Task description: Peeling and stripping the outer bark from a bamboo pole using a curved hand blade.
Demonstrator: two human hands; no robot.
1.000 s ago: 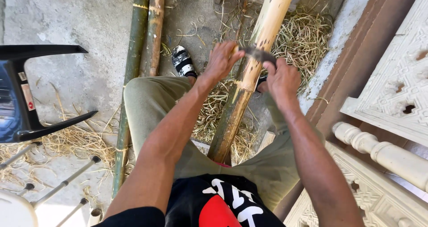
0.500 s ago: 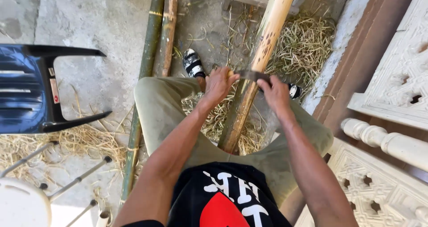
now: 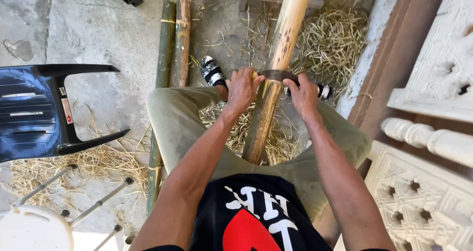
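A thick bamboo pole (image 3: 285, 44) slants from between my knees up to the top of the view. Its upper part is pale and bare, its lower part (image 3: 260, 127) darker. A curved metal blade (image 3: 276, 75) lies across the pole where the two colours meet. My left hand (image 3: 242, 88) grips the blade's left end. My right hand (image 3: 301, 94) grips its right end. Both fists are closed tight against the pole's sides. My legs in olive trousers straddle the pole.
Two more bamboo poles (image 3: 170, 49) lie on the concrete to my left. Straw-like shavings (image 3: 330, 39) cover the ground around the pole. A dark blue plastic chair (image 3: 44, 113) lies tipped at left, a white stool (image 3: 34, 229) at lower left. Carved white stonework (image 3: 428, 147) stands at right.
Both hands and the blade have slid down the pole towards me, leaving more pale bare bamboo above. The view has tilted, showing more of the chair.
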